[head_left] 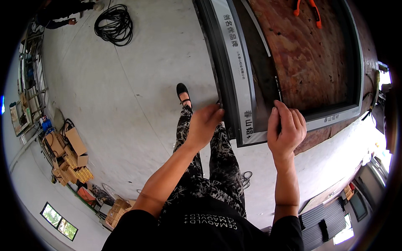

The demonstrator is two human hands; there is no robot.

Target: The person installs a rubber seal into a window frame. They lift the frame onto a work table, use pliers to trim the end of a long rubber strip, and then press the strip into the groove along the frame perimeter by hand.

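A dark grey metal window frame [245,92], partly covered with printed pale protective film, lies on a reddish-brown wooden board [312,58]. My left hand [206,125] is at the frame's outer left edge, its thumb and fingers pinched together; what they hold is hidden. Over the near side of the frame is my right hand [287,129], its fingers closed beside the inner edge. A thin dark strip with white marks [277,85] runs up from these fingertips, but I cannot tell whether they grip it. Orange tool handles [314,12] rest on the board.
A coil of black cable [114,25] lies on the concrete floor [113,96]. Cardboard boxes [75,142] and a rack of long pieces [33,62] line the left wall. Another person [58,14] is at the upper left. Corrugated grey sheets [322,224] stand at the lower right.
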